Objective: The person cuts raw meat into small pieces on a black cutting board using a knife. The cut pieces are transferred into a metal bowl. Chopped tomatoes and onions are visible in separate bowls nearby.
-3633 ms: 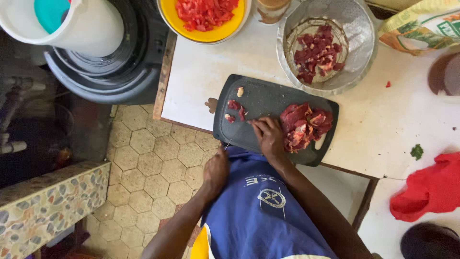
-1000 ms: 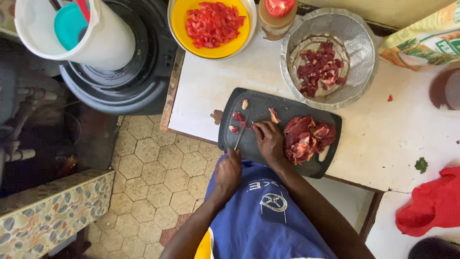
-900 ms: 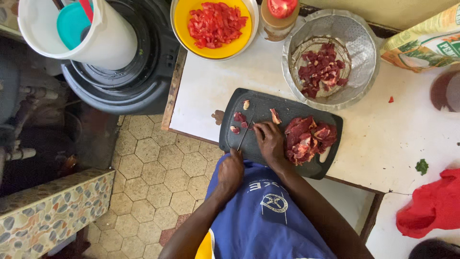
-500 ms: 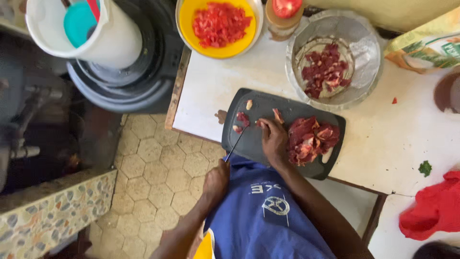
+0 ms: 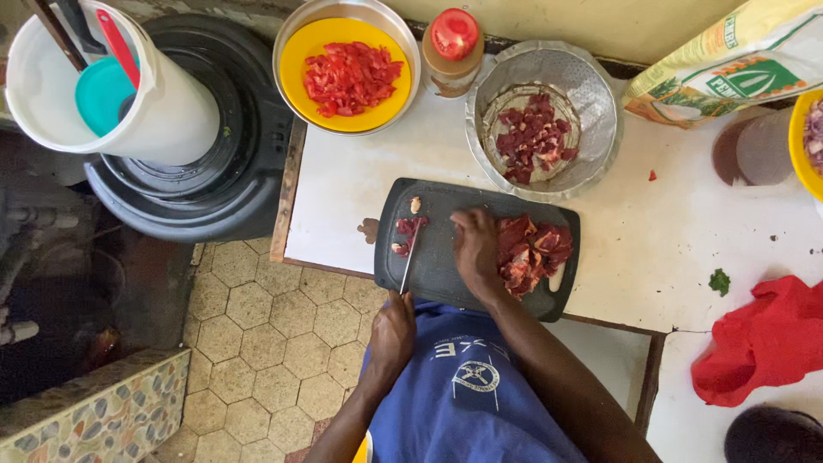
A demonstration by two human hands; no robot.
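Head view, looking down. Left hand (image 5: pixel 393 326) closed tight around the handle of a knife (image 5: pixel 409 261), held low at the near edge of a dark cutting board (image 5: pixel 437 279). Blade ran up and away from that hand, its tip among a few small cut pieces of red meat (image 5: pixel 405 228) at the board's left end. One pale scrap (image 5: pixel 416 204) lay just beyond those pieces, farther from the hand.

Right hand (image 5: pixel 476 249) rested palm-down on the board, fingers curled and pressed against the left edge of a heap of raw meat (image 5: pixel 531 253). Could not tell whether the fingertips pinched a piece or only pushed on the heap. Heap sat to the right of that hand, touching it, and covered the board's right end. Knife blade stood just left of the right hand, apart from it.

Beyond the right hand, past the board's far edge, stood a metal colander (image 5: pixel 596 111) with diced meat inside. Farther off and to the left of it, a small jar with a red lid (image 5: pixel 453 39), then a yellow bowl (image 5: pixel 300 56) of chopped tomato. All of these sat on a white table (image 5: pixel 360 171).

Well to the left of the left hand, off the table, stood a white bucket (image 5: pixel 176 116) on a black tub (image 5: pixel 249 171). Far to the right of the right hand lay a red cloth (image 5: pixel 763 343), and above it a printed bag (image 5: pixel 729 69).
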